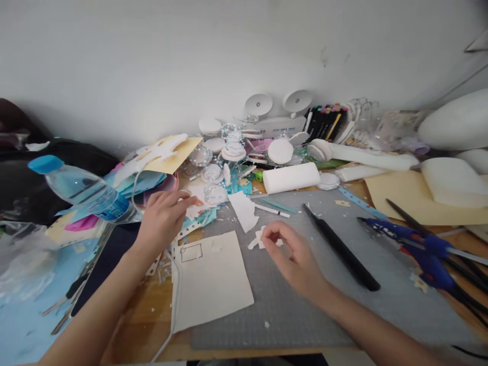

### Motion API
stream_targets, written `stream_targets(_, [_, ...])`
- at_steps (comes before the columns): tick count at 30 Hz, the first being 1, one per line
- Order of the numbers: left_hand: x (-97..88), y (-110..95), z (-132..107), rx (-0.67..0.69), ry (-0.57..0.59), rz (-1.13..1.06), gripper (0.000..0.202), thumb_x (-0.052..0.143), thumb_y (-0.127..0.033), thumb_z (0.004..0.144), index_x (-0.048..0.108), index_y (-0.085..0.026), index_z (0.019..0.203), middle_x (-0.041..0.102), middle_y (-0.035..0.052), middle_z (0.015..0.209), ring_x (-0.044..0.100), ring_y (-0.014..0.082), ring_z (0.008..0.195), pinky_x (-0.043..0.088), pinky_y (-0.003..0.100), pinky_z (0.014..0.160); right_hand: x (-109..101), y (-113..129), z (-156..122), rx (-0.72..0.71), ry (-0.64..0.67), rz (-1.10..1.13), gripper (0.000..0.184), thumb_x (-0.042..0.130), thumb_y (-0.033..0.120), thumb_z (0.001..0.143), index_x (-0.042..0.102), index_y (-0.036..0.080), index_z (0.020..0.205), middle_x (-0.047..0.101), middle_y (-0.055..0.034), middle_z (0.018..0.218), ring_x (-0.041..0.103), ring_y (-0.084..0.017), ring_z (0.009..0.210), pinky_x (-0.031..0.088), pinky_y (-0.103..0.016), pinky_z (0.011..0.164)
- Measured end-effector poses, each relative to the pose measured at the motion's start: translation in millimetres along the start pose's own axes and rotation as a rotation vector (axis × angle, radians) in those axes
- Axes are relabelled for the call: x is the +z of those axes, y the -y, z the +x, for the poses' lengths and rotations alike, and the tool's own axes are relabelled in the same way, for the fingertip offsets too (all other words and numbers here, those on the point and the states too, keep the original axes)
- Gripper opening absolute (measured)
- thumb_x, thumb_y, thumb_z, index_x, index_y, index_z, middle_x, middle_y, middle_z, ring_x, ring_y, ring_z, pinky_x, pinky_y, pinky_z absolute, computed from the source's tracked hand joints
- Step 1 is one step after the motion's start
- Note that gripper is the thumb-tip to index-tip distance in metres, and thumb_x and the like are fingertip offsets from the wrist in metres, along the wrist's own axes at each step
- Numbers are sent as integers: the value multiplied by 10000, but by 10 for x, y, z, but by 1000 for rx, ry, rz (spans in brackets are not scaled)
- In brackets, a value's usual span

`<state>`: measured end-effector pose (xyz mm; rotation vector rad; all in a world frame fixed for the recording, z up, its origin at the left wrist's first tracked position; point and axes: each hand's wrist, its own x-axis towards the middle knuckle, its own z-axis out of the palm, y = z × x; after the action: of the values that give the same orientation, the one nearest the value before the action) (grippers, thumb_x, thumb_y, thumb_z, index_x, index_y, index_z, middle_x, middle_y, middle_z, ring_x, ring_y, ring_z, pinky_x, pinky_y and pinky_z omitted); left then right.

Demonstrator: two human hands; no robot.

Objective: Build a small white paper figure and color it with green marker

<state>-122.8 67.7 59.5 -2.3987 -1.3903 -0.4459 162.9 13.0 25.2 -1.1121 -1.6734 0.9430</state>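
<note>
The left hand (163, 217) reaches forward over the edge of the desk, its fingers loosely stretched and only slightly bent, the fingertips resting on a heap of paper scraps (198, 203) in white, orange and light blue; nothing is clasped in it as far as can be seen. Just to its left lies a water bottle (86, 192) with a blue cap, tilted on its side over coloured papers. The right hand (294, 258) hovers low over the grey cutting mat (305, 315), fingers curled inward, thumb and forefinger drawn close together right at a small white scrap (262, 240); whether the tips actually pinch the scrap or only touch it cannot be told, since the hand is a little blurred. Between the two hands lies a white sheet (213, 279) with a small square pencilled in one corner, half on the mat, half on the wooden desk, and a white cable (176, 295) runs along its left edge. A torn piece of white paper (244, 211) lies just beyond the right hand, a long black stick (343, 250) lies to its right on the mat, and a blue glue gun (419, 251) sits further right
</note>
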Motion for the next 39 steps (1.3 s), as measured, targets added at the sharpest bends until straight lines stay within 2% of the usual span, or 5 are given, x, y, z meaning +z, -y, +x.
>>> stream_targets(7, [37,-354,92,85,159,-92,411,462,-31,798,615,-173,1153,625,120,1198,551,283,1113,420,449,914,70,-105,-16,-20,163,-338,120,438,158,901,535,190,838,622,-31,831,567,-167,792,402,-302,724])
stream_targets(17, [377,-797,528,289,170,-228,196,506,-46,860,645,-177,902,668,95,1095,541,259,1122,370,418,954,54,-142,24,-132,19,-570,155,469,124,844,551,181,726,656,-47,721,567,-179,667,353,-306,668])
stream_targets(23, [-60,-830,443,7,-17,-381,159,369,-208,967,517,-148,962,607,70,905,556,183,863,432,309,767,-34,-117,49,-127,-108,-470,152,454,161,873,540,189,751,643,-44,738,586,-183,731,399,-301,710])
stream_targets(29, [-573,-863,184,-330,376,-1159,198,456,-352,939,496,-193,826,446,-47,675,431,97,594,352,189,529,-91,-19,45,24,16,206,173,450,290,920,561,180,845,617,-25,811,593,-130,695,462,-250,632])
stream_targets(39, [-395,-921,-92,-11,714,-1008,205,469,-294,925,627,-171,885,612,-3,790,525,120,729,406,224,693,122,50,-188,205,422,358,120,582,300,839,576,185,803,487,47,624,445,-71,519,359,-186,457])
